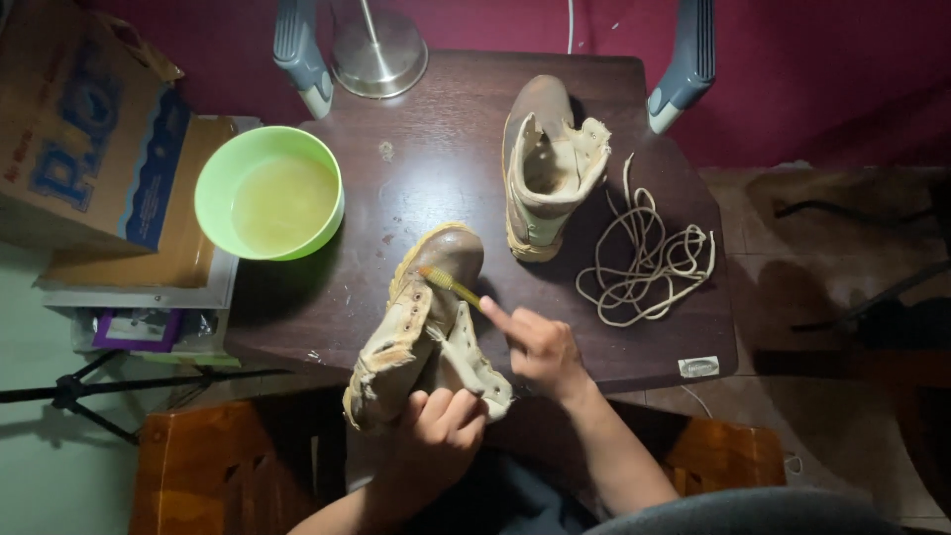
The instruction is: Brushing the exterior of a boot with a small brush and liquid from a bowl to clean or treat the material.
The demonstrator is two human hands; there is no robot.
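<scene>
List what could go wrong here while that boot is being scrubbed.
The green bowl of liquid sits on a stack beside the table, so a bump might spill it. The brush in the right hand may flick wet dirt onto the loose laces. The boot, gripped by the left hand, might slip.

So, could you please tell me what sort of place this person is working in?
Probably a room at home, not a workshop: a small dark wooden table on a tiled floor, a worn cardboard box beside it, and a green plastic bowl of cloudy liquid near two worn tan boots.
</scene>
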